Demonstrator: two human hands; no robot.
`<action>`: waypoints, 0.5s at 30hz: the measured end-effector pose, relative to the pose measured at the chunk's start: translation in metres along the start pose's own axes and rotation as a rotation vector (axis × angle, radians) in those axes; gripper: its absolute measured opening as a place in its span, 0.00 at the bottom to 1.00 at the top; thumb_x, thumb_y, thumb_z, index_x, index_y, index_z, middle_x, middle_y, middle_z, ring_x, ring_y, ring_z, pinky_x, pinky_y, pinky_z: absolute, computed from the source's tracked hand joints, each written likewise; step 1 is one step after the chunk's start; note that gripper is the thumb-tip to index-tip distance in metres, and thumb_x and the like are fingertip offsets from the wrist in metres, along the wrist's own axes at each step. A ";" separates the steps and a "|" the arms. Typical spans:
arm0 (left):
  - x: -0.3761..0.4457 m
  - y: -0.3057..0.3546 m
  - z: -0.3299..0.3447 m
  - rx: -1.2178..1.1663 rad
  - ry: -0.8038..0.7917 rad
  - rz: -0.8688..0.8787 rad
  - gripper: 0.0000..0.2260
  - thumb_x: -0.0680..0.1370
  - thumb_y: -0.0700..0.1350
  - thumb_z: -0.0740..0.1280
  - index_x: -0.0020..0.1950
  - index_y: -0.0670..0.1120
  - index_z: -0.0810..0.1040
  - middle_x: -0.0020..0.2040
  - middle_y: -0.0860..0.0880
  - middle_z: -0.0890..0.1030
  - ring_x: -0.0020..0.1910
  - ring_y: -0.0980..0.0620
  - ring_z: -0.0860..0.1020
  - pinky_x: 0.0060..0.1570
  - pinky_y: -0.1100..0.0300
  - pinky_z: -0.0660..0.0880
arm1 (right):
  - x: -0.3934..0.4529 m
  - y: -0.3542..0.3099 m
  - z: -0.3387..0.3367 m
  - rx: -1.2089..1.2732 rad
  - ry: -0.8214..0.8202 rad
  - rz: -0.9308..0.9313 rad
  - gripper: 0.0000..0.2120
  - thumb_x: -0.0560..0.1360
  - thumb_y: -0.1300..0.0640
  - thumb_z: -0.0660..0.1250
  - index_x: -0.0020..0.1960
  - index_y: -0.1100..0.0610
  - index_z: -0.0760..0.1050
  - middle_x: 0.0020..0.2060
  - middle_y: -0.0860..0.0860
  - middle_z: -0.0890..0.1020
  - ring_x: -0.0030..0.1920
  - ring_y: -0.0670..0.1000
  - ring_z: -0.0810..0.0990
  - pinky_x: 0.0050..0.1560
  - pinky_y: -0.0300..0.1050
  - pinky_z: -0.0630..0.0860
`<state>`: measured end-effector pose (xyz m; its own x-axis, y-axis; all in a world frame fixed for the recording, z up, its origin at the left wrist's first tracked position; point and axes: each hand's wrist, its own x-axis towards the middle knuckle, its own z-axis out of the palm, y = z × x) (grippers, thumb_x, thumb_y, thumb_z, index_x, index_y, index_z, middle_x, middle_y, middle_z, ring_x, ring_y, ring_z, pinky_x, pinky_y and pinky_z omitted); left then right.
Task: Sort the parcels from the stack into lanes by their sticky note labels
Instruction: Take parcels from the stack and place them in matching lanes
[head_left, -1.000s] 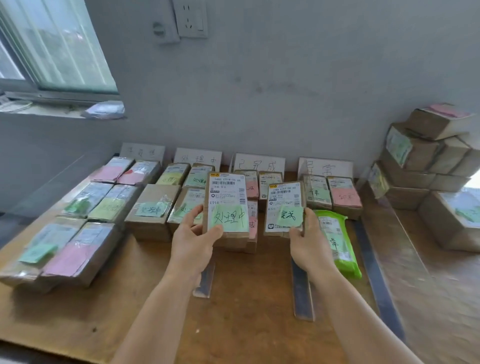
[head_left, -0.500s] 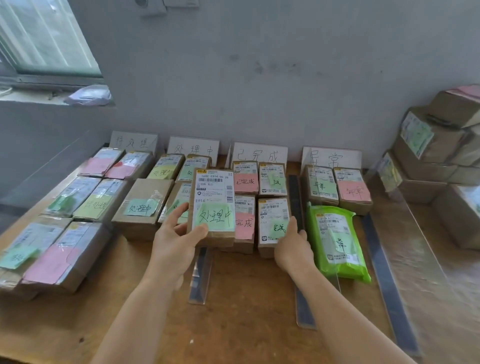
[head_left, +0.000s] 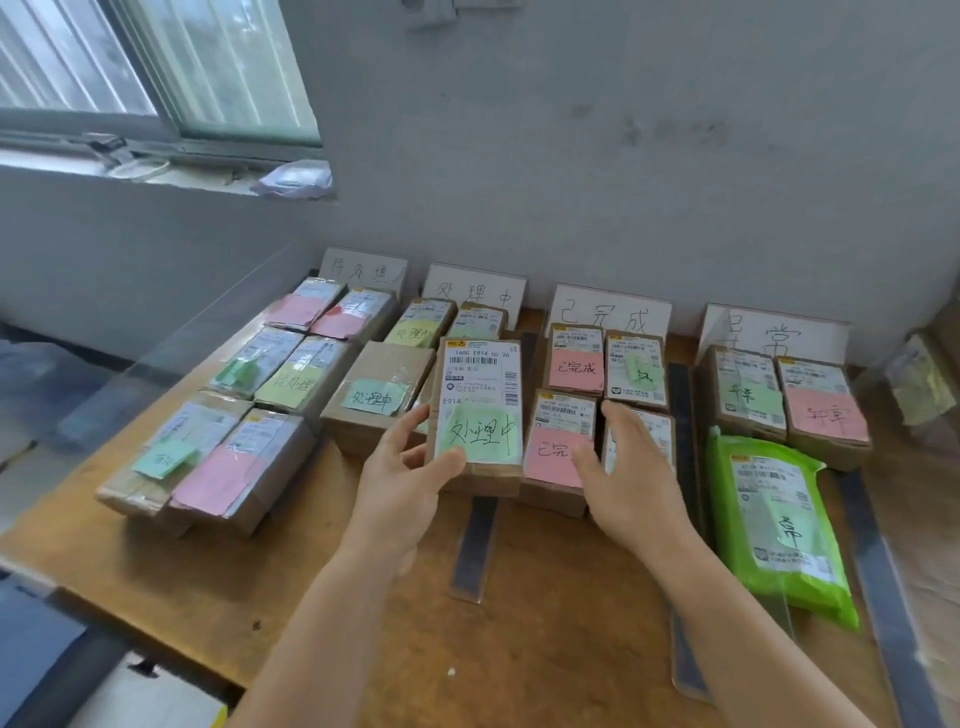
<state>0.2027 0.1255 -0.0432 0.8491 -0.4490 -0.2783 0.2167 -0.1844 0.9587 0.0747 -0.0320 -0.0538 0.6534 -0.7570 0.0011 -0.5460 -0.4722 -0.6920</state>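
Brown parcels with pink, green and yellow sticky notes lie in four lanes on the wooden table (head_left: 545, 649), each lane headed by a white handwritten sign. My left hand (head_left: 400, 483) grips a parcel with a green note (head_left: 480, 405), held tilted over the front of the second lane, under that lane's sign (head_left: 475, 293). My right hand (head_left: 628, 478) lies flat with fingers spread on a parcel (head_left: 660, 431) at the front of the third lane, beside a pink-noted parcel (head_left: 553, 457). That parcel's note is hidden under my hand.
Dark flat strips (head_left: 475, 551) (head_left: 685, 649) (head_left: 883, 597) divide the lanes. A green plastic mailer (head_left: 774, 525) lies in the fourth lane. A blurred parcel (head_left: 919, 384) shows at the right edge. A clear panel (head_left: 171, 353) stands along the table's left side.
My right hand set its green-noted parcel down in the third lane and now rests open on it. My left hand carried its parcel lower and left, toward the second lane.
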 end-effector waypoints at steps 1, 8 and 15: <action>0.000 0.000 -0.006 0.002 -0.006 0.004 0.25 0.73 0.44 0.73 0.63 0.66 0.70 0.44 0.61 0.83 0.55 0.57 0.77 0.52 0.57 0.75 | -0.005 -0.016 0.002 0.031 0.004 -0.071 0.29 0.79 0.47 0.60 0.76 0.50 0.54 0.75 0.46 0.60 0.74 0.47 0.57 0.70 0.45 0.57; 0.001 -0.001 -0.077 0.048 -0.064 -0.003 0.22 0.74 0.43 0.72 0.62 0.62 0.70 0.48 0.57 0.84 0.50 0.61 0.79 0.44 0.63 0.74 | -0.044 -0.103 0.063 0.144 -0.180 -0.298 0.27 0.77 0.50 0.65 0.73 0.49 0.61 0.66 0.39 0.70 0.66 0.40 0.68 0.54 0.23 0.64; 0.011 -0.038 -0.142 0.379 -0.090 -0.057 0.25 0.77 0.45 0.69 0.72 0.54 0.65 0.53 0.58 0.79 0.45 0.64 0.76 0.29 0.73 0.70 | -0.068 -0.125 0.147 -0.004 -0.303 -0.161 0.24 0.76 0.56 0.64 0.71 0.51 0.64 0.64 0.48 0.73 0.62 0.49 0.73 0.56 0.42 0.71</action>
<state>0.2726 0.2514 -0.0745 0.7916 -0.5004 -0.3506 0.0548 -0.5133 0.8565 0.1756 0.1452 -0.0730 0.8573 -0.5041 -0.1046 -0.4245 -0.5771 -0.6976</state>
